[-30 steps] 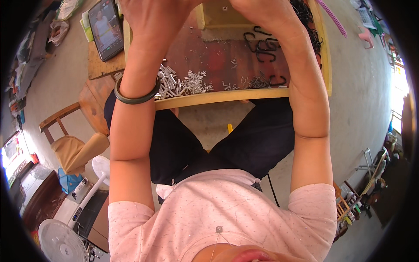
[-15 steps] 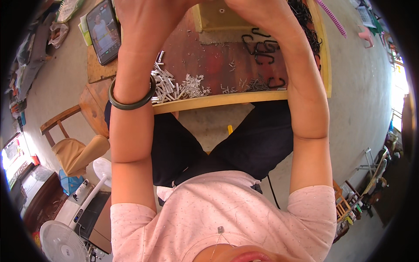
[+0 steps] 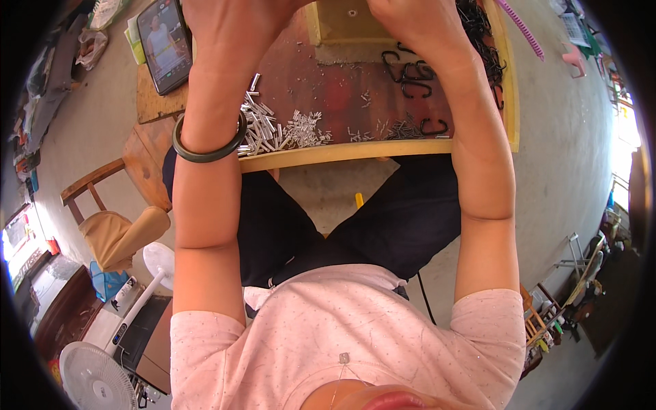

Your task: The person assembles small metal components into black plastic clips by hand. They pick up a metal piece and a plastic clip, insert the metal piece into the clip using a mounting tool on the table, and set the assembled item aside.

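Note:
My left hand (image 3: pixel 236 27) and my right hand (image 3: pixel 413 24) reach up to the top edge of the view, where their fingers are cut off. Whatever they hold does not show. Between them stands a yellowish block (image 3: pixel 352 24) with a screw in its face, on the reddish-brown work table (image 3: pixel 328 92). Beside my left wrist lie silvery metal tubes (image 3: pixel 260 126) and a heap of smaller silvery pieces (image 3: pixel 305 128). Several black C-shaped hooks (image 3: pixel 415 72) rest near my right wrist, with small dark pins (image 3: pixel 403 130) by the table's front edge.
A raised yellow rim (image 3: pixel 348 152) borders the table. More black hooks (image 3: pixel 482 41) are piled along its right side. At the left a phone (image 3: pixel 164 48) leans, lit up, near a wooden chair (image 3: pixel 96 188). A white fan (image 3: pixel 99 379) stands at the lower left.
My right hand has shifted slightly to the right, and my left forearm a little up. The loose metal pieces and hooks look the same.

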`<state>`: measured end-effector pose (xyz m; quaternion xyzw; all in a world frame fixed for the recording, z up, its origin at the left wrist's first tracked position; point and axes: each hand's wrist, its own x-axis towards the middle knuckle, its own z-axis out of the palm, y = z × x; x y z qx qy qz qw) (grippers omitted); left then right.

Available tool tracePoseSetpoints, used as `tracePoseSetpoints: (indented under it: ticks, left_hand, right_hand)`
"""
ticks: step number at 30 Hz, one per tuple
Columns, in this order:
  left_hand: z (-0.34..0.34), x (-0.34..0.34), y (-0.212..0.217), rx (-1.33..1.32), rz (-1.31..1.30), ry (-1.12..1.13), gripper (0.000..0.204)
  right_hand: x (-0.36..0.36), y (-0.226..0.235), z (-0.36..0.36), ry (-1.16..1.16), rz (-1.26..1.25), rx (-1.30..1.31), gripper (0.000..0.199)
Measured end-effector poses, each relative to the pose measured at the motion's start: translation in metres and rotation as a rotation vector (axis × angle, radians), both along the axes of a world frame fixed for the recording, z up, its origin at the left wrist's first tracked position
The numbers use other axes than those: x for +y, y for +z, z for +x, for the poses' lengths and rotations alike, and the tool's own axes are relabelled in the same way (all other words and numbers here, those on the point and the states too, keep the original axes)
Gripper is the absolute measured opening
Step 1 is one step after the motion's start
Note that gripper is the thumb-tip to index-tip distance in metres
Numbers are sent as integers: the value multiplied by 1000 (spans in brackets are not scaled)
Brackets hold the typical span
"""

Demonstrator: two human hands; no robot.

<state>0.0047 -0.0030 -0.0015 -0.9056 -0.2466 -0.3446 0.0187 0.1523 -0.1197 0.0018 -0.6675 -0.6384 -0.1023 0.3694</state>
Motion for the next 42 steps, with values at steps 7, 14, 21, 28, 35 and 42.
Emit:
tracePoseSetpoints:
  ticks: [7, 14, 21, 28, 35, 42]
  left_hand:
    - [0, 4, -3, -45, 63, -15, 58]
    - [2, 0, -1, -15, -32, 4, 57]
    - [1, 6, -4, 13, -6, -10, 56]
    - [3, 5, -1, 31, 22, 24, 57]
    - [2, 7, -2, 16, -65, 20, 62]
    - [-7, 5, -1, -100, -2, -83, 60]
  right_hand:
    - [-2, -1, -3, -45, -30, -34, 34]
    - [-3, 8, -3, -12, -96, 59, 35]
    - [4, -5, 5, 18, -25, 75, 34]
    - [-2, 7, -2, -2, -66, 71, 34]
    - [-4, 12, -6, -34, -5, 160, 28]
    - [-62, -11, -51, 253, -315, -113, 17]
